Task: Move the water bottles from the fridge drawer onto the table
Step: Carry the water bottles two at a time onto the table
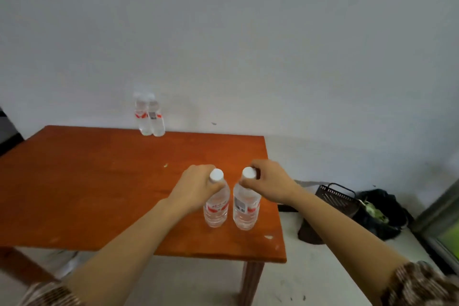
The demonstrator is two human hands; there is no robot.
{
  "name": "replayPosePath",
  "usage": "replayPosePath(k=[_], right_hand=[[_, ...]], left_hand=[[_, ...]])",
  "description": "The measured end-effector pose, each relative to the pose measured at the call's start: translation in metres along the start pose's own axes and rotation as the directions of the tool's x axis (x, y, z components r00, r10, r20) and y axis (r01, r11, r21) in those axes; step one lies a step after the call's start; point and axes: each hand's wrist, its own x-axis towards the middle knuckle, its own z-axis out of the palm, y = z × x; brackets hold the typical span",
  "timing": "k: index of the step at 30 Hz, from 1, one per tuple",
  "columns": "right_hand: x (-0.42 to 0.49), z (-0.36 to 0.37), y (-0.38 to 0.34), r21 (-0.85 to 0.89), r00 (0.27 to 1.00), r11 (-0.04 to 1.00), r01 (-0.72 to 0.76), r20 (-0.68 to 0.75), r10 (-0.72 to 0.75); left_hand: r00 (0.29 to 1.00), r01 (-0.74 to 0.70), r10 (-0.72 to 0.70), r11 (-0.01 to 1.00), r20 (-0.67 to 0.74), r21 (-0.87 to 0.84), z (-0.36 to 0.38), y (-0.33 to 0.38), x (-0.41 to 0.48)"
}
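Orange table (99, 194): left hand (196, 187) curled round left bottle (216, 208), right hand (272, 180) round right bottle (246, 208).

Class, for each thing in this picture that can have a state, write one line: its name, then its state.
left hand: grips the left bottle at its neck.
right hand: grips the right bottle at its neck.
left bottle: upright, capped, over the table.
right bottle: upright, capped, beside it.
far bottles: upright, together at table's back edge.

Single head-worn wide-angle view, looking forward and down, close over the table (99, 194), wall behind
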Motion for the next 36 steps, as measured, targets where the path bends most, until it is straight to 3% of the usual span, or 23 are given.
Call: replayPosePath(k=[5,10,23,31,36], right_hand=[[0.098,0.009,0.003,-0.160,0.984,0.975,0.154,0.115,-0.137],[0.188,0.018,-0.003,-0.289,0.964,0.933,0.213,0.218,-0.152],[0.403,0.078,-0.046,-0.338,0.970,0.936,0.101,0.241,-0.017],[0.508,0.115,-0.061,-0.326,0.961,0.942,0.085,0.276,0.009],[0.549,0.130,-0.069,-0.332,0.964,0.941,0.068,0.267,0.024]], left_hand=[[0.997,0.070,-0.071,0.996,-0.022,-0.046,-0.021,-0.044,0.069],[0.994,0.101,-0.100,0.994,-0.035,0.029,-0.039,-0.095,0.140],[0.992,-0.065,0.058,0.997,0.116,0.049,-0.081,-0.263,0.327],[0.985,-0.092,0.086,0.995,0.151,0.034,-0.099,-0.337,0.407],[0.986,-0.043,0.032,0.997,0.161,0.068,-0.098,-0.357,0.432]])
